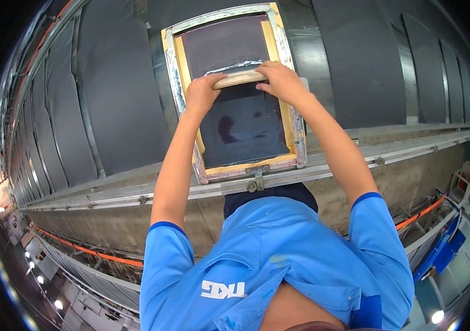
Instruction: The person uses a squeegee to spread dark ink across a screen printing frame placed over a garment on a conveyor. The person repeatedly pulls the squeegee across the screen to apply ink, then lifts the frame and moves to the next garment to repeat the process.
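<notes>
Both hands grip a squeegee (239, 79) with a pale wooden handle, laid across a screen printing frame (297, 140). Around its left end, the fingers of my left hand (202, 95) are closed. At the other end my right hand (282, 81) holds it, fingers over the top and thumb below. A light bluish-white line of ink (234, 67) runs along the squeegee's far side. The frame's dark mesh (240, 129) shows wet-looking darker patches on the near half. Yellowish tape (271, 41) lines the inside of the frame. The squeegee's blade is hidden.
Dark flat sheets (119, 83) lie in a row along the long table on both sides of the frame. A metal rail (345, 167) runs along the table's near edge, with a clamp (255, 181) at the frame's near side. An orange strip (422, 212) shows at lower right.
</notes>
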Demonstrator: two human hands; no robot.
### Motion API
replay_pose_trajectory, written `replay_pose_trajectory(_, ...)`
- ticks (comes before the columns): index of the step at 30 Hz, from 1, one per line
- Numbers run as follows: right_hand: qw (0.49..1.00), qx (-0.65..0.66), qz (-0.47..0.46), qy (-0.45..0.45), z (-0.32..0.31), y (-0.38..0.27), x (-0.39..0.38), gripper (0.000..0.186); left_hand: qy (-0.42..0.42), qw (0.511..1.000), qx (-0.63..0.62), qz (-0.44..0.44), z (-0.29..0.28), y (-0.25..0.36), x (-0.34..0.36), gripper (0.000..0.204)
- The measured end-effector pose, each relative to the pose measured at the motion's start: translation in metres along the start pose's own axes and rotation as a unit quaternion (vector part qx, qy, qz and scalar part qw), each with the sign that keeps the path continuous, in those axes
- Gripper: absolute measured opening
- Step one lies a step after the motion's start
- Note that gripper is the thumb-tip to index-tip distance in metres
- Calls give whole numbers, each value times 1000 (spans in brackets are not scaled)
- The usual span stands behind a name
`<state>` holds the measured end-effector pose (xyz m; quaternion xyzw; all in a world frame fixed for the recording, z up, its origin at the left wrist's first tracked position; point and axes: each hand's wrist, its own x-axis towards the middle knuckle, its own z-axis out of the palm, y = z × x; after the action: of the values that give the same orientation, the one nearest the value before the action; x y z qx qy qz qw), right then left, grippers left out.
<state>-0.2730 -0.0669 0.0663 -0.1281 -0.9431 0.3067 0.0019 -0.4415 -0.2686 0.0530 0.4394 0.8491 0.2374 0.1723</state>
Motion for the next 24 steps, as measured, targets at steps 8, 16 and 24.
replay_pose_trajectory(8, 997, 70, 10, 30, 61, -24, -102, 41, -27, 999, -10, 39, 45, -6, -99, 50)
replay_pose_trajectory(16, 993, 62, -21, 99, 49, -6, -70, 39, -22, 1000, -14, 17, 26, -4, -68, 55)
replay_pose_trajectory(24, 992, 73, -4, 106, 46, 26, -6, 33, -40, 998, 42, -8, 5, -5, 16, 46)
